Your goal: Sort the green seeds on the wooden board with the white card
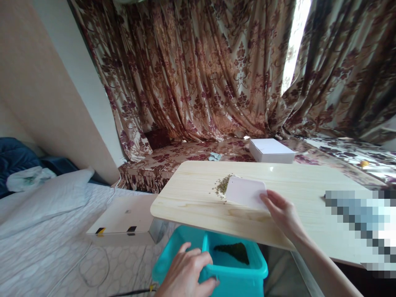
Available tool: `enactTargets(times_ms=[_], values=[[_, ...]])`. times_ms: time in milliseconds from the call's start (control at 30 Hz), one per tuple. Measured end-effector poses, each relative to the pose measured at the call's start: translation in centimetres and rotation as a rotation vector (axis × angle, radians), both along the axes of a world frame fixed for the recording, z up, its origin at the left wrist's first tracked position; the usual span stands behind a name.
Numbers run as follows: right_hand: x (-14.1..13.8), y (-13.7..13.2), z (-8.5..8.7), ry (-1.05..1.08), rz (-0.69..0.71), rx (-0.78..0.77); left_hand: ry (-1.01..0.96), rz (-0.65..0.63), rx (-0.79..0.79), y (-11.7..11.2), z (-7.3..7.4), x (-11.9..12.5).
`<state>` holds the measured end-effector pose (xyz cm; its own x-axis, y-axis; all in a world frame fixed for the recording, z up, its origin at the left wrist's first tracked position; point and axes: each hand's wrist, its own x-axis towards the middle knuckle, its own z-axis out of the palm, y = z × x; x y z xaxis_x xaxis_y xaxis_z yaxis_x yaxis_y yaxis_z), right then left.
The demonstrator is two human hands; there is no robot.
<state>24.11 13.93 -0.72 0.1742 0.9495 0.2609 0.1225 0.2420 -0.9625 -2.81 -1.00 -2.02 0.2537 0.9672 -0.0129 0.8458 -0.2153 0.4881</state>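
My right hand pinches the right end of a thin, pale pinkish-white plastic board with rounded corners. The board lies low over the table, its left edge against a scattered pile of small greenish-brown grains. My left hand is at the near rim of a turquoise two-compartment tub, fingers over the rim and thumb on its outer side. A heap of dark green material sits in the tub's right compartment. The left compartment is partly hidden by my left hand.
The light wooden table overhangs the tub's far side. Behind the table is a white box and a small folded cloth. A flat white carton lies on the bed at left, with cables nearby. A blurred patch covers the table's right end.
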Motion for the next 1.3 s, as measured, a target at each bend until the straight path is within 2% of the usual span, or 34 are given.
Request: enactTargets(times_ms=[133,267,500,667,733,833,933,1033,1100,1300], values=[[0.0,-0.1,-0.1,-0.019,0.004,-0.009,0.000,-0.004,0.006,-0.3,0.5,0.2],[-0.2,-0.2,0.2,-0.048,0.026,-0.002,-0.006,-0.005,0.012,-0.3,0.4,0.1],[-1.0,-1.5,1.1,-0.075,0.197,-0.041,-0.004,-0.014,0.022,-0.1,0.3,-0.2],[1.3,-4.0,1.7,-0.154,0.343,-0.103,0.014,-0.041,0.009,-0.4,1.1,0.4],[2.7,-4.7,2.2,-0.156,0.305,-0.105,0.043,-0.085,-0.021,-0.3,1.5,1.1],[4.9,-4.7,2.7,-0.065,0.076,-0.051,0.112,-0.171,-0.063,0.3,2.0,2.9],[6.4,-3.7,2.6,0.021,-0.123,-0.008,0.189,-0.283,-0.038,1.3,1.7,4.8],[6.6,-2.5,2.0,0.040,-0.152,-0.002,0.268,-0.353,0.037,1.9,0.8,6.1],[6.3,-1.8,1.4,0.045,-0.148,0.015,0.272,-0.341,0.094,2.0,0.4,6.6],[4.5,-0.4,0.4,0.000,-0.111,0.028,0.301,-0.368,0.006,1.9,1.7,7.3]])
